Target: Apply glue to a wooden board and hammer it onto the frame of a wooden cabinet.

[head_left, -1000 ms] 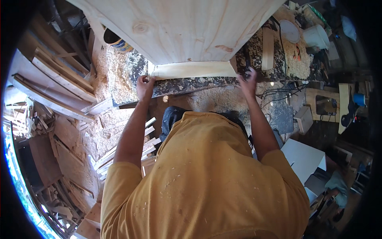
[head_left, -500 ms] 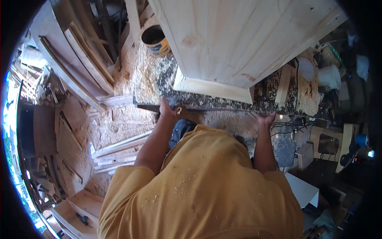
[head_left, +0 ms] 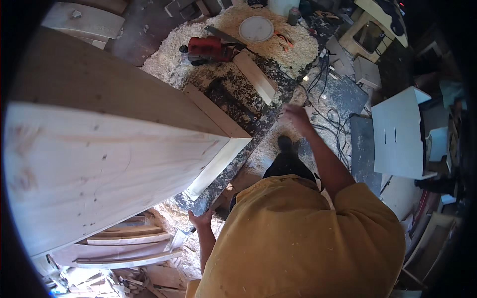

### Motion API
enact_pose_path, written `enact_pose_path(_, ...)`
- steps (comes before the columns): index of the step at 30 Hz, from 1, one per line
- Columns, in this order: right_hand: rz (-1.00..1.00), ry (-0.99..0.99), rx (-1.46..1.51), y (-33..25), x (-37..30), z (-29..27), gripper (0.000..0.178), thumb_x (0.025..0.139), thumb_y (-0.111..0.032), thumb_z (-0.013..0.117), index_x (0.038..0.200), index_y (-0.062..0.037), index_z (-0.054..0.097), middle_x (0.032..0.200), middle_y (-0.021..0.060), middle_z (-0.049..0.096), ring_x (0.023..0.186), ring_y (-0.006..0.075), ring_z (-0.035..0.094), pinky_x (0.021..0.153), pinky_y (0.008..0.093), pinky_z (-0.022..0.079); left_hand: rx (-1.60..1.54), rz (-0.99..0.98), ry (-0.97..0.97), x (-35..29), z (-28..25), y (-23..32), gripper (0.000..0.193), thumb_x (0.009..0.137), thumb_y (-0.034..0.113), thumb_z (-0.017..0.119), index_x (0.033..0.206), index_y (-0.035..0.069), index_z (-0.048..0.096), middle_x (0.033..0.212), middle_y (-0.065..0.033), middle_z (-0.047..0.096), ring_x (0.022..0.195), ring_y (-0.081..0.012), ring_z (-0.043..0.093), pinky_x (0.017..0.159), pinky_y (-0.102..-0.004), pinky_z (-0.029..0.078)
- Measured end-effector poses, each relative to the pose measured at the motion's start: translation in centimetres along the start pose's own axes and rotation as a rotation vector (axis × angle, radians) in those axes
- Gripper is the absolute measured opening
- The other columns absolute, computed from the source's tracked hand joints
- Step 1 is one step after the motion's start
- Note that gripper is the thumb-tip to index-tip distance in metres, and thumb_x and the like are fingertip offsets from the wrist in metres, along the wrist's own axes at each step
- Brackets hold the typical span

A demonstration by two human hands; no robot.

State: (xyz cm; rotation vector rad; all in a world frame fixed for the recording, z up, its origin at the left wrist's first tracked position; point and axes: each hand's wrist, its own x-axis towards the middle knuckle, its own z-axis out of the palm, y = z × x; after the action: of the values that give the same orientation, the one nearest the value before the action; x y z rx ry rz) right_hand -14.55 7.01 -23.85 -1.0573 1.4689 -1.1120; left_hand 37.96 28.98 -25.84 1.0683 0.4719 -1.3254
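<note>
Right hand (head_left: 297, 118) farther from knotty box (head_left: 119, 169)

The light is uneven: glare whitens the wood scraps (head_left: 112, 284) at lower left, while the right side is dim. The wooden box (head_left: 109, 171) has one shaded panel (head_left: 114, 92). The right hand (head_left: 297, 118) looks slightly blurred; edges bend near the black rim.

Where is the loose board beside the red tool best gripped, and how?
Probably across the width of the board, at the end nearest the right hand, coming from that side: it is long and straight, that end looks free, and the other lies by the red tool.
</note>
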Motion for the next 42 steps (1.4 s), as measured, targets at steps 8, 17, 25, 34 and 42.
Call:
enact_pose_path(8,-0.440,-0.304,-0.760,-5.5,13.1,9.3,0.038,0.075,-0.020,0.069,0.106,0.0011,0.060,0.104,0.0226,0.062,0.096,0.0348,0.061,0.082,0.0405,0.049,0.241,0.331,0.326,-2.1,0.6,-1.5,0.071,0.085,0.055,0.052,0.140,0.015,0.031,0.142,-0.0116,0.030,0.114,-0.0272,0.044,0.090,-0.0430,0.041)
enact_pose_path(17,-0.392,-0.440,-0.751,-2.2,17.3,16.3,0.041,0.073,-0.016,0.062,0.110,-0.0003,0.055,0.093,0.0178,0.061,0.079,0.0324,0.060,0.067,0.0414,0.049,1.209,1.354,0.750,-5.8,6.0,10.4,0.050,0.075,0.034,0.069,0.112,0.001,0.060,0.102,-0.0202,0.064,0.098,-0.0333,0.061,0.088,-0.0384,0.047)
enact_pose_path(25,0.465,-0.515,-0.023,-8.8,9.0,11.1,0.012,0.076,-0.009,0.052,0.087,-0.0066,0.056,0.060,0.0067,0.055,0.041,0.0160,0.044,0.039,0.0310,0.040,1.680,1.408,0.279,-2.9,9.4,22.0,0.048,0.073,0.025,0.069,0.116,0.007,0.058,0.115,-0.0181,0.059,0.109,-0.0358,0.054,0.092,-0.0425,0.045)
enact_pose_path(34,0.304,-0.104,0.197,-8.3,-8.9,3.6,0.016,0.078,-0.006,0.056,0.094,-0.0056,0.053,0.069,0.0092,0.061,0.039,0.0126,0.045,0.035,0.0260,0.036,2.489,1.140,0.053,6.0,9.9,24.6,0.018,0.081,0.022,0.057,0.086,0.008,0.067,0.092,-0.0177,0.067,0.087,-0.0347,0.064,0.075,-0.0472,0.051)
enact_pose_path(42,0.419,0.166,0.390,1.8,-17.3,0.8,0.008,0.073,-0.009,0.055,0.079,-0.0045,0.053,0.061,0.0074,0.053,0.040,0.0147,0.043,0.037,0.0310,0.034,2.435,0.602,-0.696,1.7,4.6,22.7,0.030,0.079,0.034,0.062,0.096,0.010,0.069,0.089,-0.0177,0.067,0.087,-0.0316,0.064,0.081,-0.0404,0.049)
